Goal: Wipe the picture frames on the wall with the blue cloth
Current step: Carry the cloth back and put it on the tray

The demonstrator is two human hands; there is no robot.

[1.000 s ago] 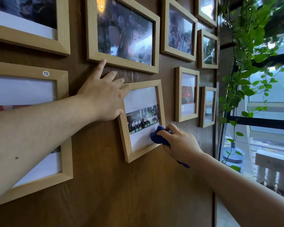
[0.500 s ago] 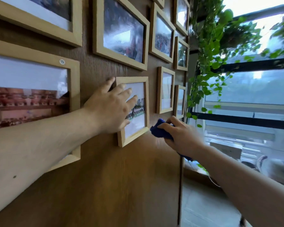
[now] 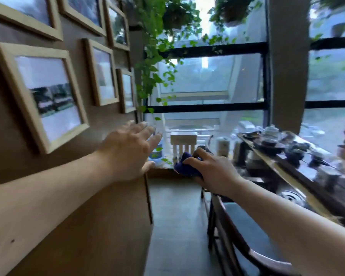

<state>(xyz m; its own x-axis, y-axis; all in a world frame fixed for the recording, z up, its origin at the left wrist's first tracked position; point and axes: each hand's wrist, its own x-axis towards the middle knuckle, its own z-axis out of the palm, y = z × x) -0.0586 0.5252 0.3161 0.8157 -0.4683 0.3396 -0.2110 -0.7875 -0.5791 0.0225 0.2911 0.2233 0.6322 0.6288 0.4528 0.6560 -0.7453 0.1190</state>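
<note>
**Both hands off the wall, blue cloth bunched in the right**

The left hand (image 3: 130, 151) is released, its fingers spread and pointing forward, the palm turned toward the brown wooden wall (image 3: 72, 226). It hovers near the wall's outer edge, below and to the right of the nearest picture frame (image 3: 41, 95), and touches no frame. Motion blur softens the fingertips, so whether the heel of the hand brushes the wall edge cannot be told.

The right hand (image 3: 213, 172) is clenched around the blue cloth (image 3: 184, 166), which is wadded into a dark ball that sticks out past the fingers on the left side. The hand and cloth sit out in the open air, apart from the wall and well apart from every frame, in front of the low window sill.

On the wall, the nearest light wooden frame holds a photograph with a dark band across a pale mount. To its right hangs a taller frame (image 3: 102, 73), then a narrow one (image 3: 126, 90) close to the wall's edge. More frames (image 3: 84, 14) run along the top, cut off by the picture's border.

Beyond the wall, a large black-barred window (image 3: 207, 76) fills the view, with trailing green vines (image 3: 153, 56) hanging beside the wall's edge. To the right, a long table (image 3: 277, 162) carries a teapot and other dark tea ware, blurred. A dark wooden chair (image 3: 237, 226) stands under the right forearm.
</note>
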